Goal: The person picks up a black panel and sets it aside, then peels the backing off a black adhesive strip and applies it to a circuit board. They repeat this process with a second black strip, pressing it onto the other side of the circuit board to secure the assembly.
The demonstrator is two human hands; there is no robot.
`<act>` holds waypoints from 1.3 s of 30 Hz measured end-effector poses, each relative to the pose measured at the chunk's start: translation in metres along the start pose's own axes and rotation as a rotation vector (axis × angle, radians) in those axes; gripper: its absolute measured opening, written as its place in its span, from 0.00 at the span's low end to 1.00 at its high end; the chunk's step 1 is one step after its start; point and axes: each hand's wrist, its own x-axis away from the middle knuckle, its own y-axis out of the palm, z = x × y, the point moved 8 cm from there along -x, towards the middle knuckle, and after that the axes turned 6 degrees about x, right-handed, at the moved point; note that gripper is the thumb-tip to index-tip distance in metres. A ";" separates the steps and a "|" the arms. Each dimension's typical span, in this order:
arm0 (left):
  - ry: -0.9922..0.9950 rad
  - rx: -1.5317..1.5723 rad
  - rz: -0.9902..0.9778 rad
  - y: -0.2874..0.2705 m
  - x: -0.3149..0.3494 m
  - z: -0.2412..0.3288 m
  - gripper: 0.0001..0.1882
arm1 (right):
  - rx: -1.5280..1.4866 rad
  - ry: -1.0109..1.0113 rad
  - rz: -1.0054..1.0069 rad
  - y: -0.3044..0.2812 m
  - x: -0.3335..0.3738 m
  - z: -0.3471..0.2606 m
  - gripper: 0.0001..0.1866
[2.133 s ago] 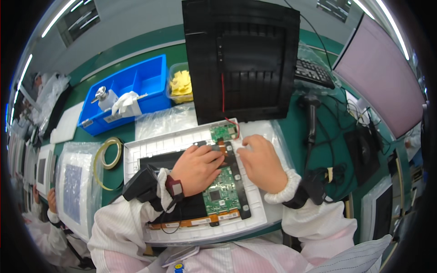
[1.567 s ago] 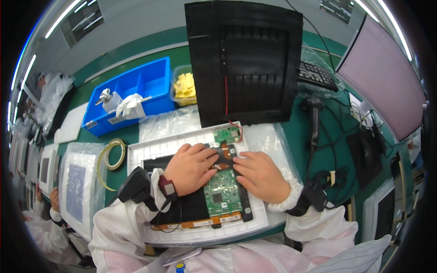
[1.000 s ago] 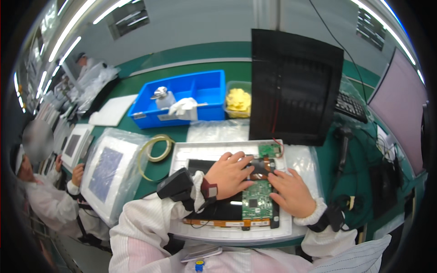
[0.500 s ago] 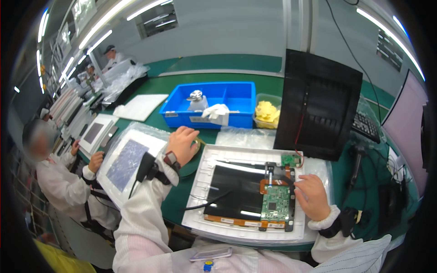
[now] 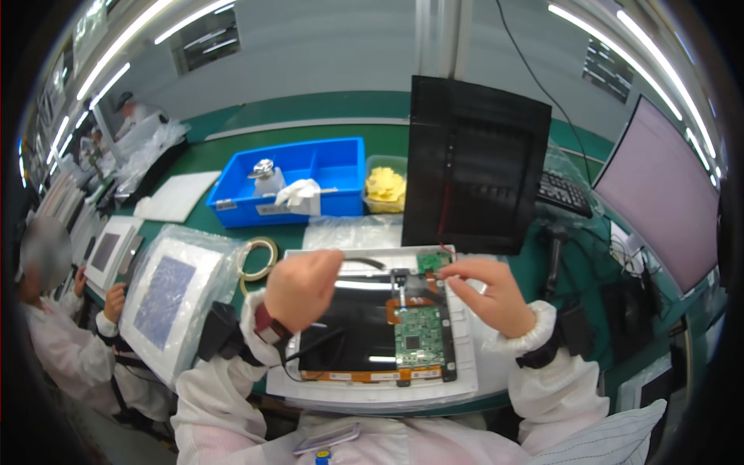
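My left hand (image 5: pixel 304 291) is closed above the left part of an opened display unit. A thin black strip (image 5: pixel 364 263) sticks out of its fingers to the right. The unit has a white frame (image 5: pixel 461 364), a black panel (image 5: pixel 349 325) and a green circuit board (image 5: pixel 419 338) with orange flex strips. My right hand (image 5: pixel 492 298) reaches in from the right, its thumb and forefinger nearly together beside a small green board (image 5: pixel 431 263) and a dark piece (image 5: pixel 421 288). What it pinches, if anything, is too small to make out. A black cable (image 5: pixel 318 343) lies across the panel.
A black cover (image 5: pixel 477 167) stands upright behind the unit, joined by a red wire. A blue bin (image 5: pixel 287 209) holds a dispenser bottle and white glove. Nearby are yellow pieces (image 5: pixel 385 184), tape rolls (image 5: pixel 260 256), a bagged white panel (image 5: pixel 174 298) and a monitor (image 5: pixel 659 194). A co-worker sits left.
My left hand has come from beside the tape roll to over the unit, now with a black strip in its fingers. My right hand has shifted up to the small board. The view has turned right.
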 end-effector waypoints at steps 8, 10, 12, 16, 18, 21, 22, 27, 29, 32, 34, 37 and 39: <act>0.141 0.091 -0.068 0.018 0.002 0.061 0.08 | -0.848 0.542 -0.428 0.062 0.000 -0.005 0.09; 0.045 0.158 -0.104 0.023 0.005 0.056 0.10 | -0.878 0.546 -0.404 0.062 0.002 -0.005 0.08; -0.047 0.304 -0.117 0.023 0.002 0.051 0.09 | -0.819 0.507 -0.368 0.060 0.003 0.001 0.08; -0.239 0.507 -0.197 0.018 0.002 0.032 0.06 | -0.743 0.391 -0.263 0.050 -0.005 -0.011 0.08; -0.353 0.535 -0.227 0.001 0.000 0.029 0.04 | -0.750 0.364 -0.254 0.048 -0.005 -0.017 0.08; -0.366 0.439 -0.133 -0.056 -0.006 0.033 0.03 | -0.772 0.346 -0.240 0.046 -0.006 -0.020 0.07; -0.351 0.415 -0.090 -0.075 -0.006 0.033 0.03 | -0.746 0.348 -0.238 0.046 -0.006 -0.019 0.07; -0.327 0.482 0.253 -0.158 0.012 0.049 0.09 | -0.751 0.330 -0.234 0.043 -0.003 -0.024 0.07; -0.271 0.382 0.341 -0.183 0.017 0.063 0.09 | -0.763 0.336 -0.244 0.041 -0.002 -0.025 0.07; -0.266 0.300 0.259 -0.179 0.018 0.062 0.09 | -0.727 0.319 -0.204 0.036 -0.003 -0.018 0.07; -0.324 0.345 0.217 -0.142 0.013 0.044 0.05 | -0.724 0.340 -0.162 0.033 -0.003 -0.007 0.07; -0.292 0.172 -0.006 -0.090 -0.006 0.032 0.03 | -0.735 0.367 -0.144 0.034 -0.006 -0.002 0.07; -0.206 0.084 -0.081 -0.060 -0.012 0.027 0.03 | -0.719 0.393 -0.138 0.030 -0.004 0.001 0.08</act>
